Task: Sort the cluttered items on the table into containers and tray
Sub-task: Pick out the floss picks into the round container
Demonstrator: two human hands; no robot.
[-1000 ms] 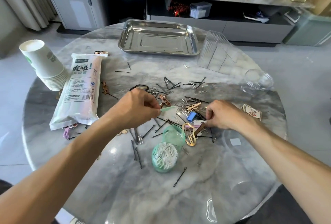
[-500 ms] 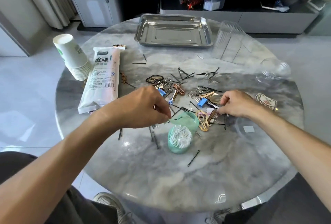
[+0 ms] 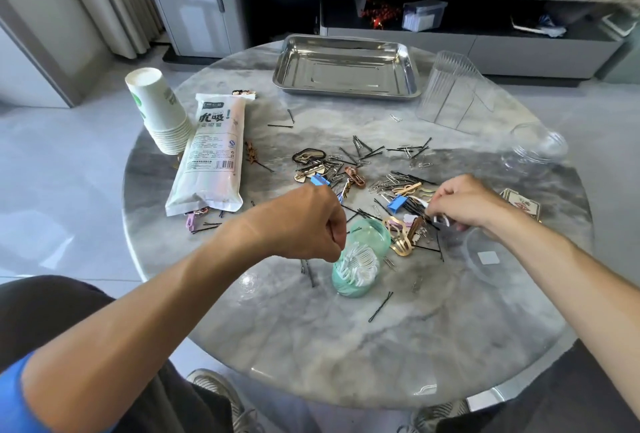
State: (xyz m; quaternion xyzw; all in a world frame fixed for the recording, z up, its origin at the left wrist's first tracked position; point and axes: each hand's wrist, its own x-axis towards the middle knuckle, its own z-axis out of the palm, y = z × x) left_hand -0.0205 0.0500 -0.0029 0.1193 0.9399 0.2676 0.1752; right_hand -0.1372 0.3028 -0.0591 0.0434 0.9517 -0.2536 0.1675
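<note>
Over the green swab container (image 3: pixel 354 275), your left hand (image 3: pixel 304 223) curls, grip contents unclear; your right hand (image 3: pixel 464 202) pinches a white item amid hairpins (image 3: pixel 408 176).

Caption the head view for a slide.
Left hand over the swab jar, right hand picking from the clip pile; tray empty.
</note>
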